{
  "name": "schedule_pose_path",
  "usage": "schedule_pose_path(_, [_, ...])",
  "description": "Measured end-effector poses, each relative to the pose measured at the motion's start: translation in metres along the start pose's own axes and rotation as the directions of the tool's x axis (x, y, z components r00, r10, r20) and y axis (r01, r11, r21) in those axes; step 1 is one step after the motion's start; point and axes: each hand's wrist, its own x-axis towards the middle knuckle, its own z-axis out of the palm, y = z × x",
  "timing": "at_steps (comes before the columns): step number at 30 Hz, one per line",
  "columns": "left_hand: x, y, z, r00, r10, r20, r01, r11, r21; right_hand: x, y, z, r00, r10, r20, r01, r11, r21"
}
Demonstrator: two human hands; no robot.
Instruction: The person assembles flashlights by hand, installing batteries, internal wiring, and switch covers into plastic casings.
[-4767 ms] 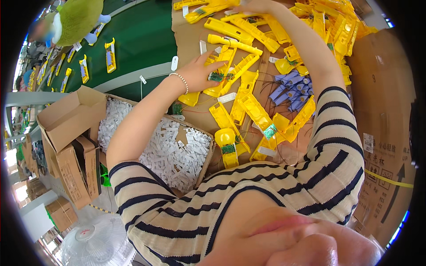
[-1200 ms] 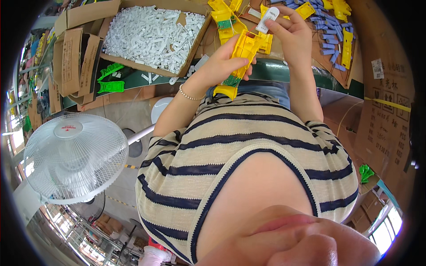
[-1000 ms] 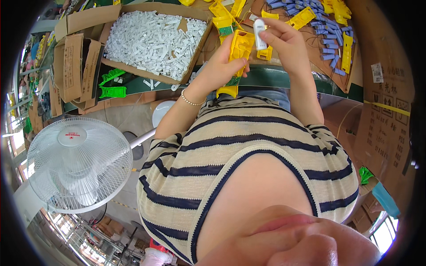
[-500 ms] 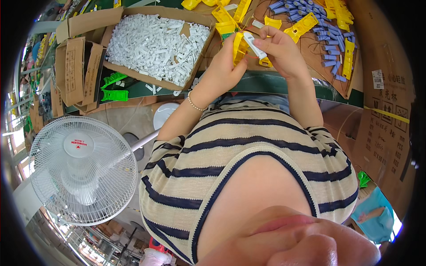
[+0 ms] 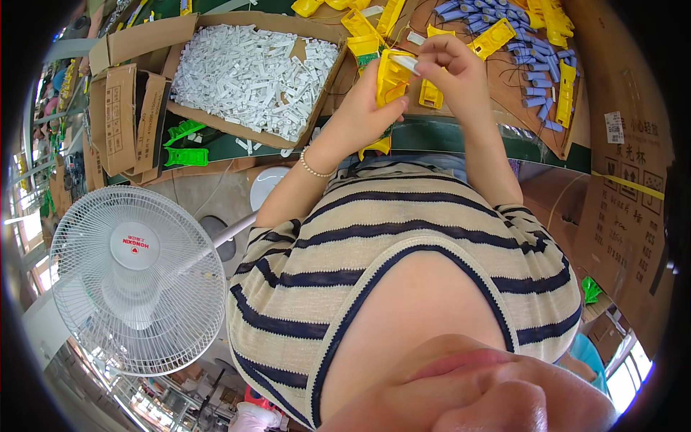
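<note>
Open cardboard box (image 5: 137, 39) sitting on the green desk (image 5: 461, 137), holding a heap of small white plastic pieces (image 5: 252, 68). Flattened cartons (image 5: 126, 119) leaning just left of it. Two green plastic parts (image 5: 186, 144) lying near the box's lower edge. Blue clips (image 5: 536, 79) lying scattered on brown cardboard at upper right, with loose yellow parts (image 5: 554, 14) lying beside them. White pedestal fan (image 5: 137, 281) standing on the floor at left. Printed brown carton (image 5: 626, 209) standing at right.
</note>
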Motion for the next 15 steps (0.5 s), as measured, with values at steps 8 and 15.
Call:
schedule_pose_path(8, [0.002,0.004,0.0,0.995,-0.095,0.031,0.098,0.985,-0.139,-0.005,-0.003,0.009,0.971,-0.23,-0.068,0.206,0.946,-0.252])
schedule_pose_path(15, [0.001,0.005,0.002,0.988,-0.09,0.129,0.09,0.996,-0.002,0.013,0.012,0.012,0.843,-0.505,-0.188,0.266,0.694,-0.669])
